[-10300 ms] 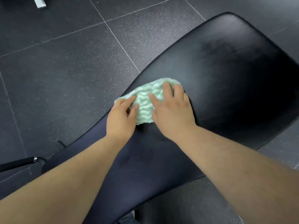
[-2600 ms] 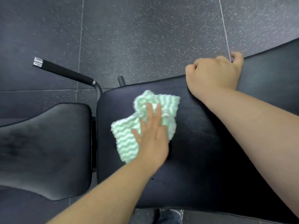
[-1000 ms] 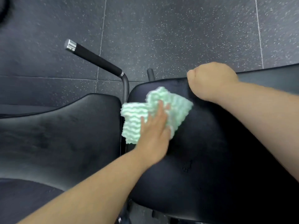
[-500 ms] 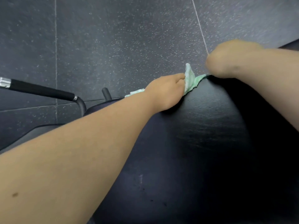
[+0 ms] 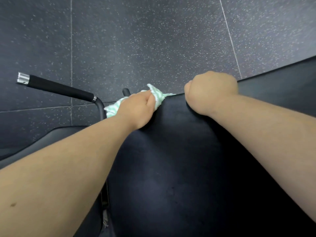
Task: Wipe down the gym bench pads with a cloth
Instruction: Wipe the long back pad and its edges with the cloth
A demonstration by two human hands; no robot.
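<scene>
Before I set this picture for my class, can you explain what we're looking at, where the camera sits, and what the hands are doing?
The camera is worn on the person's head and looks down, so both bare forearms reach away from the viewer. The big dark surface is a black gym bench pad. The left hand grips a green-and-white cloth bunched at the pad's far edge. The right hand is closed over that same edge, its fingers hidden behind it. On the left, a second pad and a black handle bar stand over the speckled floor.
</scene>
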